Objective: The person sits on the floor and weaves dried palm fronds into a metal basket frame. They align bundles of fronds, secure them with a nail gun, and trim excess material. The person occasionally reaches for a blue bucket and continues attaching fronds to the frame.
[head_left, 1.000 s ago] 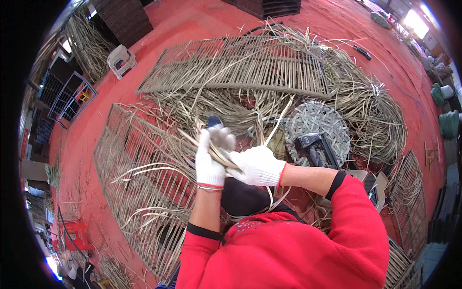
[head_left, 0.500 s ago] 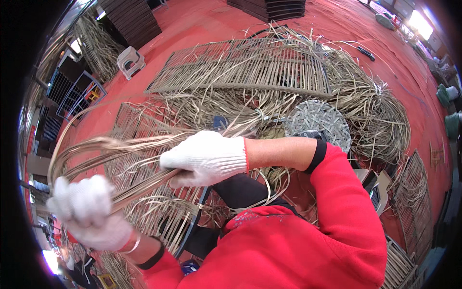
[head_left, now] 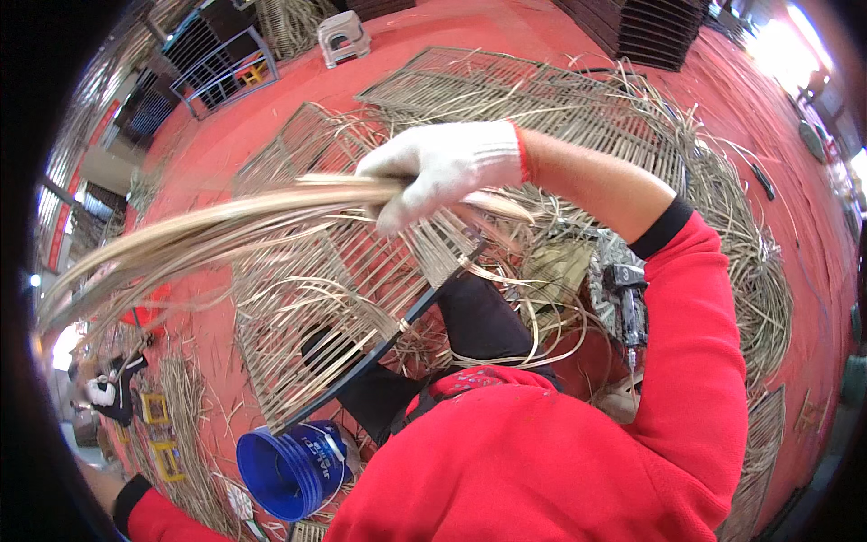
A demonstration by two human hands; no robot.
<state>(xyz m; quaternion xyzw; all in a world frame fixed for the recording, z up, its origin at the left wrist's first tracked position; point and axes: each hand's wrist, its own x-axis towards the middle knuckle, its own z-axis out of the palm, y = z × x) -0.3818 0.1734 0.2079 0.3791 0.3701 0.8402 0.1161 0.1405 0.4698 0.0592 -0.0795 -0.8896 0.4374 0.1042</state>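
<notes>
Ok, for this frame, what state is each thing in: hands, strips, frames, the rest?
right hand: gloved, closed on bundle of strips
bundle of strips: gripped, stretched out to the left, blurred
left hand: out of view
wicker frame: flat on floor, partly woven
blue cups: stacked, lying on their side
stool: upright

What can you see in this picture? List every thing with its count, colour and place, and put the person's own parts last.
strip bundle: one, pale tan, gripped in right hand, sweeping left
woven frames: several, tan, on floor
loose strips: heap, tan, right
floor: red
cups: one stack, blue, bottom left
stool: one, grey, top
tool: one, black, by right elbow
right hand: white glove, closed on bundle
left hand: out of view; red sleeve bottom left
</notes>
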